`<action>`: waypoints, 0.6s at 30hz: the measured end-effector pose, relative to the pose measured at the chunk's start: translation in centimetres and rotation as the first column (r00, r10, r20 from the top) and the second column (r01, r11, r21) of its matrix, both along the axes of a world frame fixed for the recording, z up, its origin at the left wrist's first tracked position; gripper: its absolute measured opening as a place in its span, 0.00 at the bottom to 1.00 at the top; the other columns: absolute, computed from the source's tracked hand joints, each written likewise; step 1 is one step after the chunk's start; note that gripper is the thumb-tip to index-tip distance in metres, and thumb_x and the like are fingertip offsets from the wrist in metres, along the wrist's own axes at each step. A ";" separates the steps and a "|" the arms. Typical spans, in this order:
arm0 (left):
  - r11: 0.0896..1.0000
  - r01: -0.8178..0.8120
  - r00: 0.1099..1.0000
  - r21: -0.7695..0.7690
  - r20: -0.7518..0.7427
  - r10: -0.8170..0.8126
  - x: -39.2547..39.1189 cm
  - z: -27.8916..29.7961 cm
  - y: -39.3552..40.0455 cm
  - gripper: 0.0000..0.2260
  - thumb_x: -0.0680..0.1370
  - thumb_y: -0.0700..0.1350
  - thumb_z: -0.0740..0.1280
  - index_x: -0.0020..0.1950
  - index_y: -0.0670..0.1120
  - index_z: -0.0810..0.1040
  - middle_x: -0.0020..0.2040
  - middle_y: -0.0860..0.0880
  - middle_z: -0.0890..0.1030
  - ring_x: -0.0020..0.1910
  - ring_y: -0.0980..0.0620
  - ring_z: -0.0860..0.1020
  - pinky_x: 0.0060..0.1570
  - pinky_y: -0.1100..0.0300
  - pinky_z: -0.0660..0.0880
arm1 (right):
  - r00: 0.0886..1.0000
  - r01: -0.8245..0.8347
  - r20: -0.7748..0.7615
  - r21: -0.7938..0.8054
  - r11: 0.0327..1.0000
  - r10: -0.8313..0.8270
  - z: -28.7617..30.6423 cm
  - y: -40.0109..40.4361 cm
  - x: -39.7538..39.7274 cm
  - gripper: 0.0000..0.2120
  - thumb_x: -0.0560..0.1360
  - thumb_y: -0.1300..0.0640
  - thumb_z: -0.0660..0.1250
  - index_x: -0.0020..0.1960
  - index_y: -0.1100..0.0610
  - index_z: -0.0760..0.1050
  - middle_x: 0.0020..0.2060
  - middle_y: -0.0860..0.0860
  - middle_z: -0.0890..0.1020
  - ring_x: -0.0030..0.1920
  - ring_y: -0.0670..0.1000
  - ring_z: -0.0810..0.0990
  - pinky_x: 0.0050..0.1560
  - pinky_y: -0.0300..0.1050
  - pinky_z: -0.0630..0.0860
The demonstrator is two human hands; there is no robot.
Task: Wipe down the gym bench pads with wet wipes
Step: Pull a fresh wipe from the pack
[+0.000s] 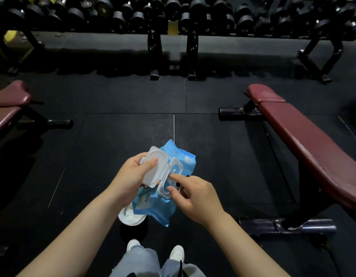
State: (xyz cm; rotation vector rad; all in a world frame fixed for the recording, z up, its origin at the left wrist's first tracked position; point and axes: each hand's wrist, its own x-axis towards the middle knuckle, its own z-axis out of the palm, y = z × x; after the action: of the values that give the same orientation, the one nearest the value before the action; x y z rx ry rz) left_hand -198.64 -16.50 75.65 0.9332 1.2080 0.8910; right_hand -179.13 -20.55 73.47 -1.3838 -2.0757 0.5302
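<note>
The left hand (133, 172) is clamped on the blue wet wipes pack (153, 204), w/ the thumb pressed on the white flip lid (156, 166), which is held folded back and open. The right hand (195, 194) is just beside it, to its right, w/ index finger and thumb brought close together at the dispenser opening (171, 181) under the lid; whether a wipe is already pinched betw. them cannot be told, since no wipe edge is seen clearly. The pack is held in front of the body, above the dark floor, and under the left wrist a small white container (132, 216) is seen on the floor, approx. below the pack. The step in hand is judged as pulling out one wipe, so the task itself is hardly begun. To do it well, the pack should be gripped firmly near the opening by the left hand, so that it is not lifted together w/ the wipe, and the lid should be kept out of the way by the thumb. Only the top sheet should be taken at its corner and drawn slowly, straight out, otherwise several sheets may come at once or one may be torn. The nearest bench pad (305, 140) to be wiped is well apart, to the right of the right hand; another bench (9, 104) is far to the left of the left hand. The lid should be closed after, so the wipes are not dried.
</note>
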 end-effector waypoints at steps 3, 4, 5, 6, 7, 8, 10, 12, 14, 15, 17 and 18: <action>1.000 0.000 1.000 -0.015 0.011 0.000 -0.2 0.2 0.0 0.07 0.80 0.48 0.67 0.52 0.49 0.84 0.45 0.44 0.84 0.40 0.48 0.81 0.36 0.56 0.78 | 0.983 -0.037 0.175 -0.128 0.991 0.059 -0.2 0.3 -0.4 0.20 0.77 0.39 0.59 0.67 0.42 0.68 0.27 0.43 0.70 0.31 0.45 0.69 0.34 0.43 0.70; 1.000 0.009 1.000 -0.017 0.008 -0.009 -0.2 0.2 0.0 0.07 0.79 0.48 0.67 0.52 0.49 0.84 0.44 0.44 0.84 0.39 0.48 0.81 0.35 0.57 0.77 | 0.980 -0.048 0.182 -0.196 0.979 0.085 -0.2 0.4 -0.5 0.20 0.77 0.38 0.59 0.67 0.41 0.66 0.25 0.44 0.70 0.29 0.46 0.69 0.33 0.44 0.69; 1.000 0.023 1.000 -0.017 0.009 -0.023 -0.3 0.3 0.0 0.07 0.79 0.48 0.67 0.52 0.50 0.84 0.44 0.45 0.84 0.39 0.49 0.81 0.34 0.58 0.77 | 0.981 -0.056 0.163 -0.268 0.962 0.103 -0.2 0.6 -0.5 0.18 0.77 0.39 0.59 0.65 0.41 0.64 0.25 0.45 0.71 0.29 0.47 0.71 0.32 0.45 0.69; 0.999 0.035 0.999 -0.016 0.015 -0.035 -0.3 0.4 -0.1 0.07 0.79 0.48 0.67 0.52 0.50 0.84 0.44 0.45 0.84 0.38 0.50 0.82 0.33 0.58 0.77 | 0.985 -0.067 0.129 -0.332 0.941 0.116 -0.1 0.9 -0.5 0.16 0.76 0.40 0.59 0.62 0.41 0.64 0.25 0.45 0.72 0.30 0.47 0.72 0.32 0.45 0.69; 0.999 0.040 0.999 -0.013 0.024 -0.039 -0.3 0.5 -0.1 0.07 0.79 0.47 0.67 0.52 0.49 0.84 0.44 0.45 0.84 0.38 0.50 0.81 0.33 0.59 0.77 | 0.989 -0.085 0.081 -0.379 0.922 0.125 -0.1 1.2 -0.5 0.12 0.76 0.42 0.59 0.58 0.42 0.65 0.26 0.46 0.73 0.30 0.48 0.73 0.32 0.46 0.70; 0.999 0.036 0.999 -0.013 0.032 -0.035 -0.4 0.6 -0.1 0.07 0.80 0.47 0.66 0.52 0.49 0.84 0.44 0.45 0.84 0.38 0.50 0.81 0.34 0.59 0.77 | 0.992 -0.105 0.027 -0.393 0.914 0.126 0.0 1.4 -0.4 0.08 0.76 0.44 0.59 0.55 0.43 0.65 0.27 0.46 0.73 0.31 0.48 0.73 0.32 0.48 0.70; 1.000 0.013 0.999 -0.016 0.049 -0.012 -0.5 0.8 -0.1 0.07 0.80 0.46 0.66 0.51 0.49 0.84 0.44 0.44 0.84 0.38 0.49 0.81 0.34 0.59 0.78 | 0.994 -0.109 -0.048 -0.292 0.950 0.099 -0.2 1.3 -0.2 0.02 0.78 0.48 0.59 0.50 0.45 0.68 0.28 0.45 0.73 0.31 0.49 0.71 0.34 0.50 0.72; 1.000 -0.013 0.998 -0.017 0.059 0.014 -0.5 0.8 -0.1 0.07 0.79 0.47 0.67 0.50 0.49 0.84 0.44 0.44 0.84 0.39 0.49 0.81 0.35 0.58 0.78 | 0.997 -0.052 -0.058 -0.055 0.997 0.049 -0.7 0.7 0.1 0.06 0.79 0.51 0.61 0.52 0.46 0.77 0.33 0.43 0.79 0.34 0.47 0.76 0.37 0.47 0.75; 0.999 -0.029 0.998 -0.019 0.059 0.030 -0.6 0.7 -0.2 0.07 0.78 0.48 0.67 0.51 0.49 0.84 0.45 0.43 0.84 0.40 0.48 0.81 0.37 0.56 0.78 | 0.994 0.000 -0.106 0.085 0.996 0.009 -1.7 0.2 0.2 0.10 0.78 0.53 0.65 0.57 0.51 0.81 0.42 0.45 0.85 0.40 0.48 0.81 0.41 0.47 0.78; 0.999 -0.027 0.998 -0.023 0.058 0.028 -0.5 0.6 -0.2 0.07 0.78 0.48 0.68 0.51 0.49 0.84 0.45 0.44 0.84 0.40 0.47 0.81 0.37 0.56 0.78 | 0.987 0.021 -0.159 0.099 0.995 -0.005 -2.0 0.0 0.2 0.11 0.77 0.55 0.66 0.57 0.52 0.82 0.45 0.45 0.85 0.41 0.47 0.82 0.42 0.46 0.79; 1.000 -0.012 0.998 -0.028 0.058 0.013 -0.4 0.6 -0.2 0.07 0.79 0.49 0.67 0.51 0.49 0.84 0.45 0.44 0.84 0.40 0.48 0.81 0.36 0.56 0.79 | 0.958 0.048 -0.286 0.033 0.998 -0.037 -2.4 -0.3 0.0 0.10 0.78 0.55 0.66 0.57 0.53 0.83 0.48 0.43 0.85 0.44 0.42 0.82 0.44 0.44 0.80; 1.000 -0.005 0.998 -0.027 0.063 0.007 -0.3 0.7 -0.2 0.07 0.78 0.49 0.67 0.51 0.49 0.84 0.46 0.43 0.84 0.40 0.48 0.82 0.36 0.56 0.79 | 0.938 0.048 -0.341 -0.025 0.999 -0.054 -2.3 -0.4 -0.1 0.11 0.78 0.53 0.65 0.56 0.53 0.83 0.48 0.43 0.85 0.46 0.41 0.82 0.45 0.43 0.80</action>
State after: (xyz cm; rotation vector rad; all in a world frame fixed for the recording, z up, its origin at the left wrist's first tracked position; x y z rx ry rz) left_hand -198.98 -16.74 76.33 0.8738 1.1669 0.9006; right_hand -179.19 -20.93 71.13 -1.2493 -1.7540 0.7128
